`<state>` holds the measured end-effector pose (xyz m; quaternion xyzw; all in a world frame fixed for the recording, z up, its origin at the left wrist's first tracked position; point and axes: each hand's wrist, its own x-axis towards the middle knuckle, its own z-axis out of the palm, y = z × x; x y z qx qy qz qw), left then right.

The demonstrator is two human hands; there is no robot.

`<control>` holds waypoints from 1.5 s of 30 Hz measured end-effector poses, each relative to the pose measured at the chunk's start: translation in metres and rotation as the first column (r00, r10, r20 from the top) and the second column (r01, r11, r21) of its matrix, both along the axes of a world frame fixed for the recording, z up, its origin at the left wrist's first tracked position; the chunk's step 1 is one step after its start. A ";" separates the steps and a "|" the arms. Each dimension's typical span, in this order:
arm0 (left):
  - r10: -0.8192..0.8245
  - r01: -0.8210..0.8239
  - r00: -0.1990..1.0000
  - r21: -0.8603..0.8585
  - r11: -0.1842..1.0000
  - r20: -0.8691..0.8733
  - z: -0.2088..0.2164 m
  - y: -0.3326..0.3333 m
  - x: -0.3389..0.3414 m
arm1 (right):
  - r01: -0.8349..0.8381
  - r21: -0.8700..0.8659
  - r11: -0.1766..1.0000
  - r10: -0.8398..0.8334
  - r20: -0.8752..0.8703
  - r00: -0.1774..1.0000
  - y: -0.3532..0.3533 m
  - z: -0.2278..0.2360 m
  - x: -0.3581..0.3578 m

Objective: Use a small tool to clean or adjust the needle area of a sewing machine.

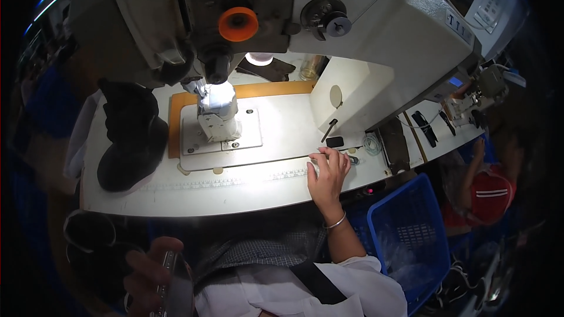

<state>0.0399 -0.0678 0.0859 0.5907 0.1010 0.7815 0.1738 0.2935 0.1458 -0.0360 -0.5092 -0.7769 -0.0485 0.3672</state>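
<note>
My left hand (pixel 148 273), dim at the lower left, is closed around a phone-like slab (pixel 176 282) with a clear edge. It is held upright near my body, in front of the table. My right hand (pixel 330 177) rests at the table's front edge with its fingers curved and apart, and I see nothing held in it. Beside its fingers lies a small greyish object (pixel 353 160) of unclear kind. A small black rectangular piece (pixel 335 141) lies just beyond the fingertips. The post-bed sewing machine (pixel 218 114) stands farther off, its post brightly lit.
Black, rounded fabric pieces (pixel 132 141) are piled on the table's left. A printed ruler strip (pixel 217 184) runs along the front. To my right stands a blue plastic basket (pixel 411 223) with clear bags inside. Another person in a red cap (pixel 492 196) sits beyond it.
</note>
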 end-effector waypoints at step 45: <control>0.255 -0.248 0.953 0.065 0.967 -0.161 0.026 -0.020 0.005 | -0.036 0.007 0.999 0.036 0.013 0.999 -0.002 0.001 -0.002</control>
